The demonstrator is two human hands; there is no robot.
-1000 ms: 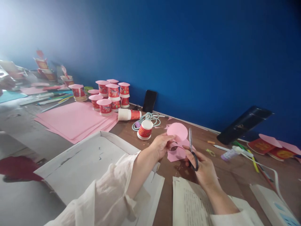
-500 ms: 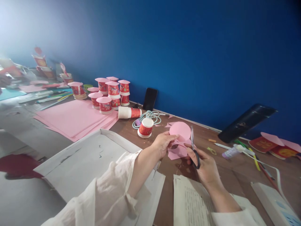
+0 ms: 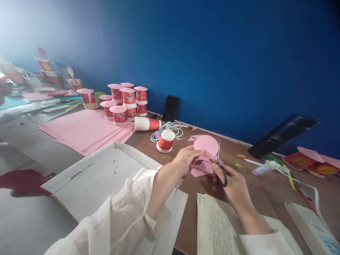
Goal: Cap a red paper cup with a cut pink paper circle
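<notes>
My left hand point(image 3: 188, 158) pinches a round piece of pink paper point(image 3: 206, 144) between thumb and fingers. Below the disc hangs a pink offcut point(image 3: 202, 169) with a curved edge; whether it is still joined to the disc I cannot tell. In my right hand point(image 3: 235, 184) are black-handled scissors point(image 3: 223, 176), fingers in the loops. Their blades point up along the disc's right edge and look nearly closed. Just left of the hands, a red paper cup point(image 3: 165, 141) stands upside down on the brown table.
Red cups topped with pink discs point(image 3: 129, 97) stand at the back left, by pink sheets point(image 3: 85, 131). A shallow white box lid point(image 3: 106, 177) lies left, an open book point(image 3: 217, 223) in front. A phone point(image 3: 170, 108) and black cylinder point(image 3: 281, 136) lean on the wall. A power strip point(image 3: 308, 226) lies right.
Very little differs. The view has shifted slightly, and both hands hold the paper and the scissors much as before, with the scissors' blades still beside the disc's right edge.
</notes>
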